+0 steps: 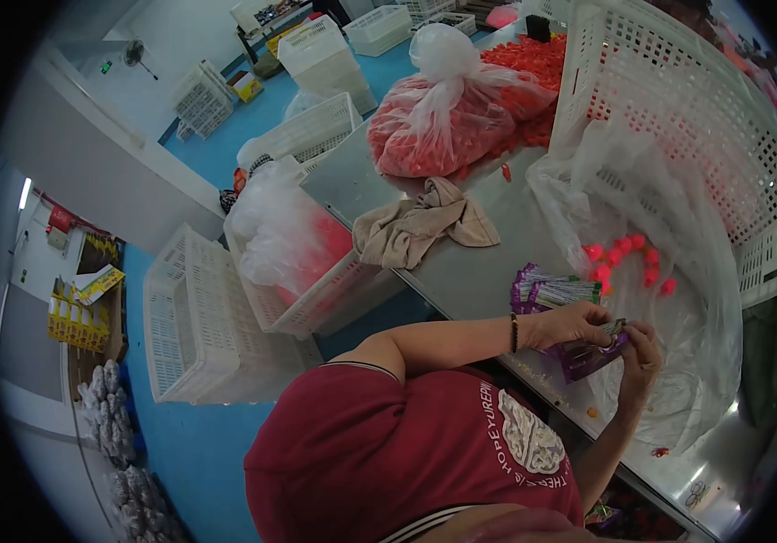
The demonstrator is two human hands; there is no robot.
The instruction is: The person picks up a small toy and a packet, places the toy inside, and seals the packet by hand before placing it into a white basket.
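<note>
My left hand, with a beaded bracelet at its wrist, pinches the upper edge of a small purple packet. The fingers of my right hand are closed on the same packet's other side, so it hangs between both hands over the table's edge. Just beyond my left hand lies a stack of similar purple packets, overlapping one another. Several bright pink-red pieces are scattered on a clear plastic sheet past my hands.
A metal table carries a crumpled beige cloth, a tied clear bag of red pieces and a loose red heap. A tilted white crate stands at the far right. More white crates are on the blue floor.
</note>
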